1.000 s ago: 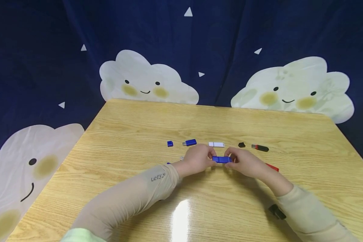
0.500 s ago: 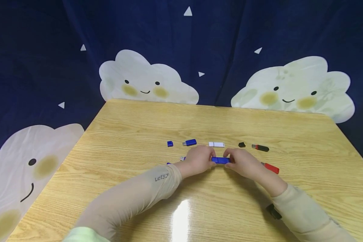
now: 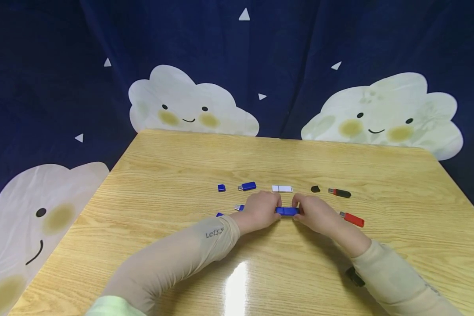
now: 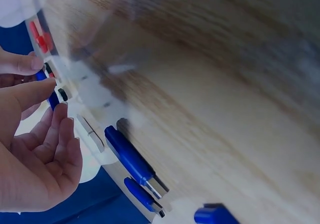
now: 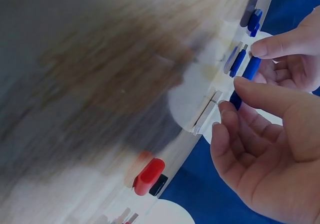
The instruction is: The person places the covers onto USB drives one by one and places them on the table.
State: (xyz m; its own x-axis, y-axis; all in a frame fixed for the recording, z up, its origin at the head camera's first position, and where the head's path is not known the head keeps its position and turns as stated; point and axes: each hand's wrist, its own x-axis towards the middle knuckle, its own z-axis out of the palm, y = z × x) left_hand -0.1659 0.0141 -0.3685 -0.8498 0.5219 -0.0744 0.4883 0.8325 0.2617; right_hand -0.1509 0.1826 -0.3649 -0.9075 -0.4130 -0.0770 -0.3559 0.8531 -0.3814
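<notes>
A blue USB stick (image 3: pixel 287 211) with its cap on is pinched between both hands, just above the table or on it; I cannot tell which. My left hand (image 3: pixel 262 210) holds its left end between thumb and fingers. At its right end, my right hand (image 3: pixel 317 212) grips it the same way. The left wrist view shows the blue stick (image 4: pixel 53 99) partly behind the left thumb. In the right wrist view, thumb and fingertips of the right hand (image 5: pixel 275 129) cover part of it. Behind the hands lies a white capped USB stick (image 3: pixel 282 188).
On the wooden table (image 3: pixel 174 175) lie a blue cap (image 3: pixel 221 188), an uncapped blue stick (image 3: pixel 247 186), a black cap (image 3: pixel 315 189), a black-and-red stick (image 3: pixel 340 193) and an uncapped red stick (image 3: pixel 353 219). Another blue stick (image 3: pixel 239 207) sits partly behind the left hand. A red cap (image 5: pixel 150 176) appears in the right wrist view.
Both hands have shifted slightly toward the person and a little left with the blue USB stick between them. More of the red stick and of the blue stick by the left wrist now shows.
</notes>
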